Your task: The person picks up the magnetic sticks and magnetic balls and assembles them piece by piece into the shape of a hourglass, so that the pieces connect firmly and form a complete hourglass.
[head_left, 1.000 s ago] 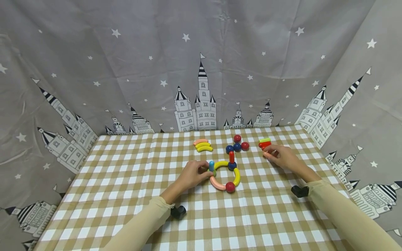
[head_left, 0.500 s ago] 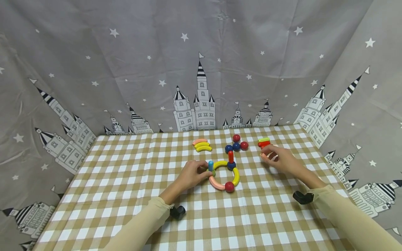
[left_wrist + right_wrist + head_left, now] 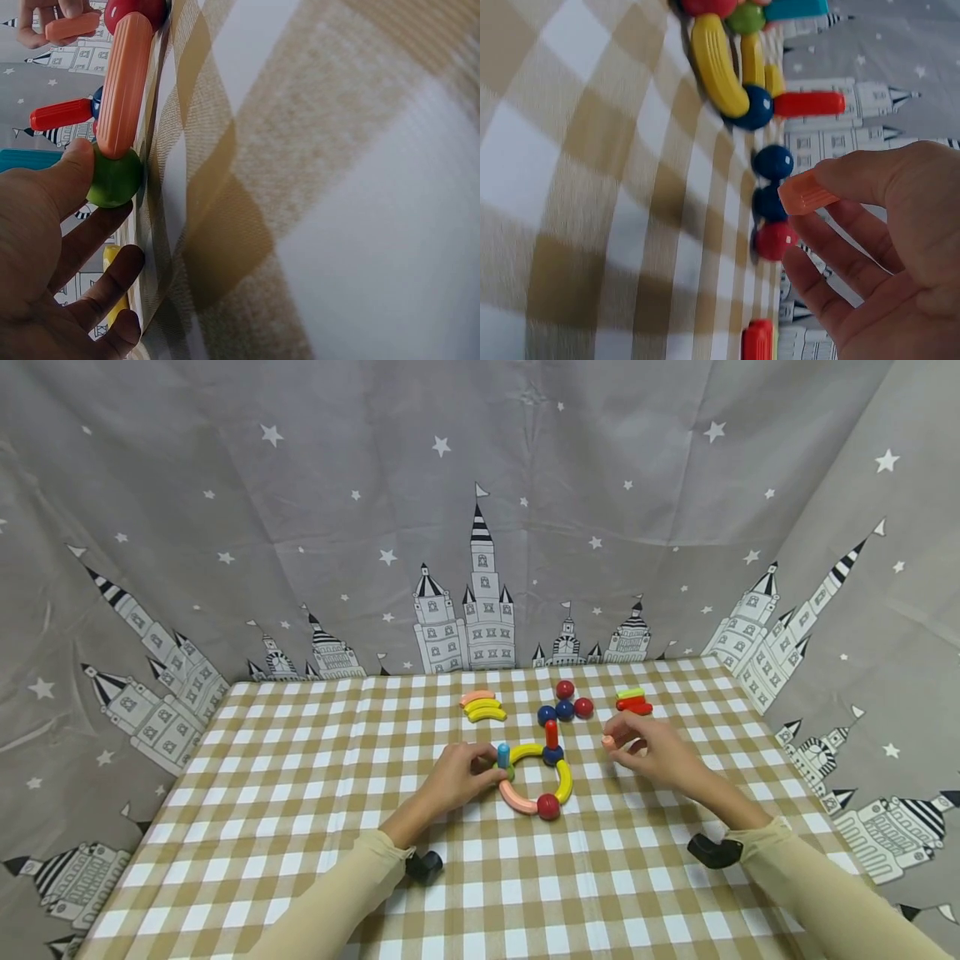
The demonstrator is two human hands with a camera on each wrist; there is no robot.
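Note:
A ring of curved rods and balls lies on the checked tablecloth. My left hand (image 3: 465,777) pinches the ring's green ball (image 3: 116,176) between thumb and fingers. A light-blue rod (image 3: 503,756) stands up from that ball, and a red rod (image 3: 552,734) stands on the ring's dark-blue ball (image 3: 552,755). Two yellow curved rods (image 3: 564,782), a salmon curved rod (image 3: 126,86) and a red ball (image 3: 548,807) make up the rest of the ring. Right of it, my right hand (image 3: 654,752) holds a short salmon rod (image 3: 806,193) between thumb and fingers, above the cloth.
Behind the ring, loose red and dark-blue balls (image 3: 564,710) cluster together. Two red rods (image 3: 636,706) and a lime-green rod (image 3: 631,693) lie at the back right. Yellow curved rods (image 3: 487,714) and a salmon one (image 3: 477,697) lie at the back left. A castle-print curtain (image 3: 337,568) borders the table.
My right hand has carried the salmon rod leftward and nearer, away from the red rods, towards the ring. My left hand has stayed at the green ball.

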